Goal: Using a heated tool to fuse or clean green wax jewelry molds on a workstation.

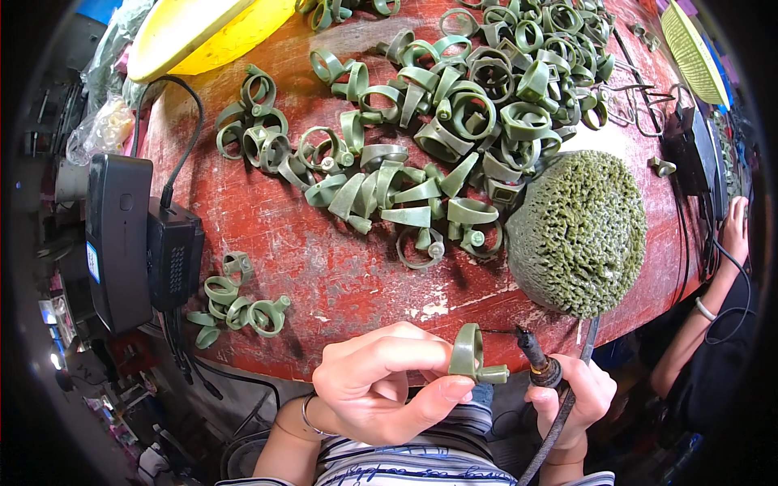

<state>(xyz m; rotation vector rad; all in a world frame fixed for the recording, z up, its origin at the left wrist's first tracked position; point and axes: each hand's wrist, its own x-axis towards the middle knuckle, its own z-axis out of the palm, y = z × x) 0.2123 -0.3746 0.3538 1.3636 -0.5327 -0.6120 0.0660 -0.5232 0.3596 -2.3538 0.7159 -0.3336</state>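
Between thumb and fingers, my left hand point(377, 385) pinches a green wax-like ring point(463, 350) with a short stub sticking out to the right. My right hand point(585, 395) grips an iron-like hot pen point(545, 368) with a dark shaft and a grey braided cord. Its thin tip points left and ends at the ring's upper edge; whether they touch I cannot tell. Both hands are at the table's near edge. Just beyond the pen stands a rounded, porous green lump point(596, 231). Many similar green rings point(478, 113) lie heaped farther back.
The worn red table point(340, 275) carries a small ring cluster point(243, 308) at left. Black power boxes point(121, 235) with cables stand at the left edge. A yellow basin point(203, 36), a green basket point(693, 53) and a black box point(697, 150) flank the back. Another person's arm point(697, 324) is at right.
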